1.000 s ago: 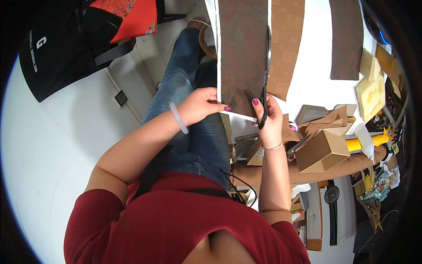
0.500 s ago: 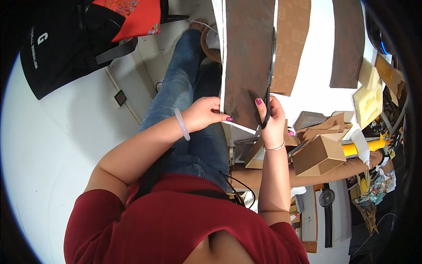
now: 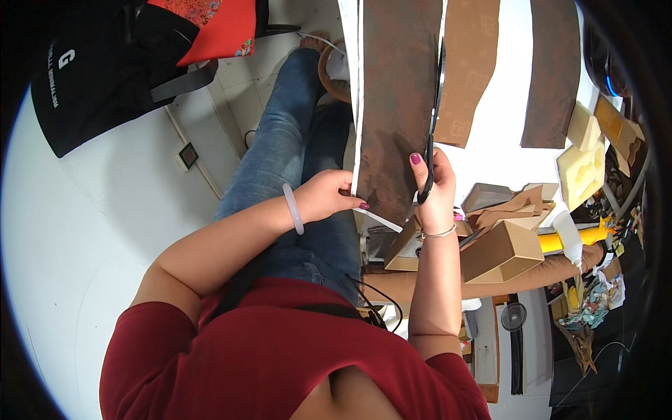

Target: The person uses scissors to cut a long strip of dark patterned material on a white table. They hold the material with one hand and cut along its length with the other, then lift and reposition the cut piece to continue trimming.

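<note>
A long mottled dark-brown sheet (image 3: 395, 105) with a white border or backing reaches up from my hands to the top of the view. At its lower left corner my left hand (image 3: 325, 196) is closed in a pinch, thumb on top and the other fingers partly hidden beneath. My right hand (image 3: 439, 187) is closed around the black handles of a pair of scissors (image 3: 430, 164). The narrow blades run up along the sheet's right edge; how far apart they are is hard to see.
A lighter brown strip (image 3: 469, 77) and another dark-brown strip (image 3: 549, 77) lie on the white table. An open tan box (image 3: 507, 252), a white squeeze bottle (image 3: 568, 236) and a yellow foam-like piece (image 3: 581, 164) are at the right. A black bag (image 3: 91, 84) is at the upper left.
My left hand and the sheet's lower corner have shifted slightly down in the picture. The scissors and my right hand have moved a little to the right and up, still along the edge.
</note>
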Demonstrator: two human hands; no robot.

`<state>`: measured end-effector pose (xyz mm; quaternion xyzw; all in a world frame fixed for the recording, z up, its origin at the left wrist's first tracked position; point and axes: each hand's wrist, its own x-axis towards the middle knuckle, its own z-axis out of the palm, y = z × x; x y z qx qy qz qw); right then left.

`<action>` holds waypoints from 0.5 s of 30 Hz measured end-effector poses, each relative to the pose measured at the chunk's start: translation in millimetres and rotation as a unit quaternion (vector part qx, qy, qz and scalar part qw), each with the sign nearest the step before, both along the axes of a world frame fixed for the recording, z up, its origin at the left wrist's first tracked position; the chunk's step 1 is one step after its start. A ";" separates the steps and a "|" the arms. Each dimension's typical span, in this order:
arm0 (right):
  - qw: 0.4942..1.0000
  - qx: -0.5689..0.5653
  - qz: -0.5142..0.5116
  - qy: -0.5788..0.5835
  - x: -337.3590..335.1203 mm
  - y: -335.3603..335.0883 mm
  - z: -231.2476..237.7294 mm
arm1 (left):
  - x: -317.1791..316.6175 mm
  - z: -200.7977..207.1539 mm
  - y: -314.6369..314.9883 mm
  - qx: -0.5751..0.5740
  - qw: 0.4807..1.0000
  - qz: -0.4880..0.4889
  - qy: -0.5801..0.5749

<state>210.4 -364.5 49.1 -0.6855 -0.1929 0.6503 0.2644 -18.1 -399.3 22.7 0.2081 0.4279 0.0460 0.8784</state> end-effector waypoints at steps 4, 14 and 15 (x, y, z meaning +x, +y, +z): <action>1.000 -0.016 0.013 -0.013 3.6 1.6 1.8 | -1.0 5.9 8.2 0.016 1.000 -0.022 0.009; 0.997 -0.015 -0.009 0.073 9.0 -1.9 3.1 | -10.8 52.2 112.1 0.496 0.806 -0.210 0.246; 0.998 -0.010 0.003 0.063 9.2 -2.4 4.0 | -9.1 48.3 125.3 0.579 0.754 -0.145 0.275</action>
